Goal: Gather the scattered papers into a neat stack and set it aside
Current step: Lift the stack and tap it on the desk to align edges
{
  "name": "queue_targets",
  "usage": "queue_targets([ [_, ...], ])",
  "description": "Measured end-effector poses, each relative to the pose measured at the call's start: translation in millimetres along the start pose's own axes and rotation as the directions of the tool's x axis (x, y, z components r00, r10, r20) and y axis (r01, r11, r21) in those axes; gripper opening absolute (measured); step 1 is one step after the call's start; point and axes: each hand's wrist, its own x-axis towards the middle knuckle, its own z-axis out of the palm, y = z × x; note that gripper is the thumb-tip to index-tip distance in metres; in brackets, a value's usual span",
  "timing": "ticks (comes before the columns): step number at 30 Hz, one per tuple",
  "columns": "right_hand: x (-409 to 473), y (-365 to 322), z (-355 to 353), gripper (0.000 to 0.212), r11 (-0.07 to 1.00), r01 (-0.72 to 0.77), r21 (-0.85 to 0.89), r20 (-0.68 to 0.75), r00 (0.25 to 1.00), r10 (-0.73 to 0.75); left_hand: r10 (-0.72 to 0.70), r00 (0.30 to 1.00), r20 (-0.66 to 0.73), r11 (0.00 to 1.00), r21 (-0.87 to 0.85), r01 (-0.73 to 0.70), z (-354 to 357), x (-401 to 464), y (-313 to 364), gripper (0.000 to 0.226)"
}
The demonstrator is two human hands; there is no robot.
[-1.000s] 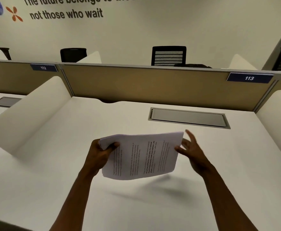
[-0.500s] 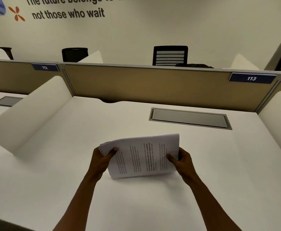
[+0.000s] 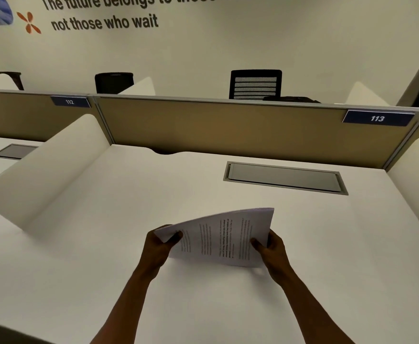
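Note:
A stack of printed white papers (image 3: 218,238) stands tilted on its lower edge on the white desk (image 3: 228,306), printed side facing me. My left hand (image 3: 157,247) grips the stack's left corner, thumb over the front sheet. My right hand (image 3: 271,252) holds the lower right edge, thumb on the front and fingers behind. The right side of the stack sits higher than the left. No loose sheets lie elsewhere on the desk.
A grey cable hatch (image 3: 284,178) is set into the desk beyond the papers. White curved dividers stand at the left (image 3: 47,175) and right (image 3: 417,180). A tan partition (image 3: 228,130) closes the back, with chairs behind it.
My right hand, open beside the stack a second ago, has closed on its right edge. The stack came down from the air onto the desk and tilted up at the right.

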Motion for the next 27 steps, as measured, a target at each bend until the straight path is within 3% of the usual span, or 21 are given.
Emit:
queue_targets([
  [11,-2,2,3,0.04,1.0,0.007,-0.025,-0.004,1.0,-0.007,-0.032,0.997,-0.068,0.999,-0.002,0.032,1,4,-1,0.018],
  [27,-4,1,8,0.045,0.998,0.026,-0.056,-0.037,0.999,-0.028,-0.054,0.995,-0.082,0.998,-0.032,0.052,15,2,-3,0.055],
])
